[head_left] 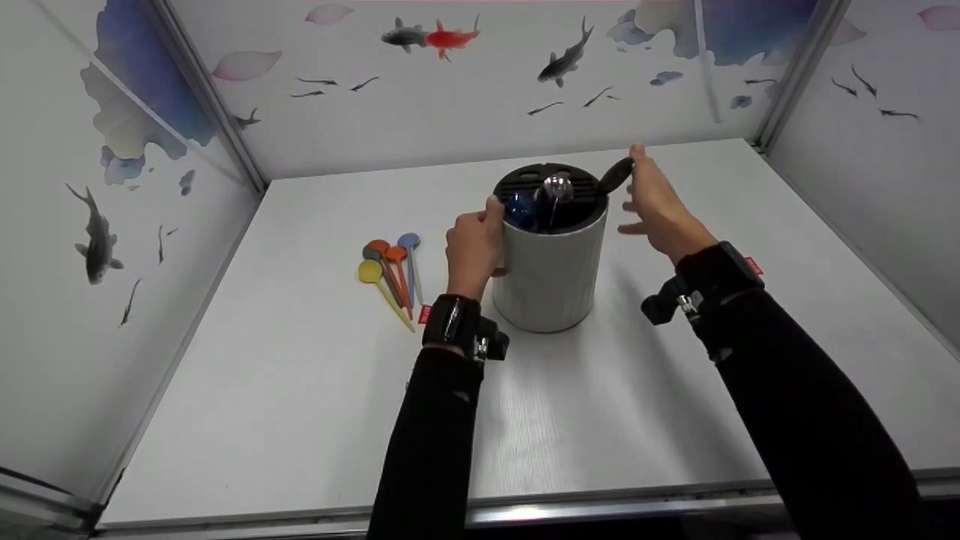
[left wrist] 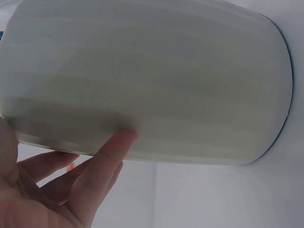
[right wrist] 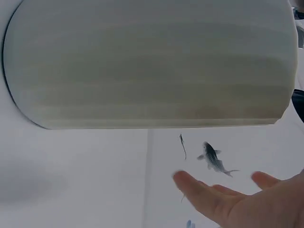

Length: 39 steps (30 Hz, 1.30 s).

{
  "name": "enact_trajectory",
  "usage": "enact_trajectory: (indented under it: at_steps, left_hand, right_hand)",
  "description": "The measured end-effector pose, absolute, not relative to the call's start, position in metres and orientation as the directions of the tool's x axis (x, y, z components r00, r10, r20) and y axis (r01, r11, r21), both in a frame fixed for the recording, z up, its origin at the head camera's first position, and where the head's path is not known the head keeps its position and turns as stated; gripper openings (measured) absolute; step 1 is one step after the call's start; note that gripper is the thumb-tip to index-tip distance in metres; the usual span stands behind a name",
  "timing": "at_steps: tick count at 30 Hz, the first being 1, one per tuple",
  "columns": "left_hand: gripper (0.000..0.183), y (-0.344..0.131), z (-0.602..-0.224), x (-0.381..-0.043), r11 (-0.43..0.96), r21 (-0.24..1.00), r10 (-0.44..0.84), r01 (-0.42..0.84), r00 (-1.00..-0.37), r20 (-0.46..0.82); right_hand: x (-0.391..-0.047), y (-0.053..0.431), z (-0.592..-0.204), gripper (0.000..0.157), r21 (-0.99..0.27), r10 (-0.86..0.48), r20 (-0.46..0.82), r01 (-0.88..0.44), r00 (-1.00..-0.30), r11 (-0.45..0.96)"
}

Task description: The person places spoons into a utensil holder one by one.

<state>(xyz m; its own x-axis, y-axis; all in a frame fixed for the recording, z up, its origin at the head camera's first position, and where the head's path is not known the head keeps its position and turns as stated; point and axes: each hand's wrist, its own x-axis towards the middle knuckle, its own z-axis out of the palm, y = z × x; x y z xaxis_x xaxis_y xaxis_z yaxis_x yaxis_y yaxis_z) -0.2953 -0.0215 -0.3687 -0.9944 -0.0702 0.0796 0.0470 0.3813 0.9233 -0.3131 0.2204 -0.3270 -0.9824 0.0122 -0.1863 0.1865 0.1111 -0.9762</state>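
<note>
My left-hand grip [head_left: 474,251] curves round the side of the utensil holder [head_left: 547,281], probably to steady it; my right-hand grip [head_left: 664,206] is spread beside a black oval piece [head_left: 616,175] at the rim, contact unclear; the holder stands upright on the table [head_left: 300,420], pale and cylindrical, with a black slotted top [head_left: 514,187]; coloured spoons [head_left: 395,255] lie to its left.
</note>
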Motion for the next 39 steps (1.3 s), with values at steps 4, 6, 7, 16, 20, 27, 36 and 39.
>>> enact_trajectory:
  at_steps: [4,6,7,16,20,27,36,39]
  left_hand:
    - [0.056,-0.021,-0.370,-0.295,0.376,0.925,-0.070,0.048,-0.994,0.080]
    - [0.057,-0.021,-0.370,-0.295,0.371,0.927,-0.065,0.048,-0.995,0.078]
    - [0.057,-0.021,-0.370,-0.295,0.369,0.928,-0.065,0.051,-0.995,0.081]
    - [0.059,-0.020,-0.371,-0.297,0.383,0.922,-0.057,0.055,-0.995,0.083]
    - [0.057,-0.020,-0.369,-0.297,0.366,0.930,-0.052,0.024,-0.998,0.046]
    - [0.053,-0.024,-0.361,-0.297,0.316,0.949,-0.042,-0.014,-0.999,0.000]
    - [0.050,-0.026,-0.356,-0.295,0.288,0.958,0.005,-0.004,-1.000,-0.006]
    - [0.049,-0.028,-0.353,-0.295,0.283,0.959,0.023,-0.009,-1.000,-0.017]
  right_hand:
    - [-0.311,0.222,-0.332,0.076,-0.930,-0.093,-0.334,0.312,-0.938,0.194]
    - [-0.310,0.223,-0.333,0.080,-0.919,-0.144,-0.349,0.308,-0.926,0.247]
    - [-0.308,0.224,-0.333,0.083,-0.915,-0.162,-0.349,0.298,-0.923,0.272]
    - [-0.305,0.229,-0.317,0.068,-0.889,-0.210,-0.393,0.311,-0.895,0.336]
    - [-0.306,0.229,-0.310,0.064,-0.882,-0.203,-0.420,0.345,-0.884,0.320]
    - [-0.310,0.224,-0.302,0.053,-0.888,-0.170,-0.429,0.378,-0.887,0.263]
    - [-0.313,0.223,-0.303,0.042,-0.886,-0.127,-0.452,0.428,-0.883,0.181]
    - [-0.313,0.221,-0.302,0.038,-0.884,-0.112,-0.457,0.435,-0.883,0.173]
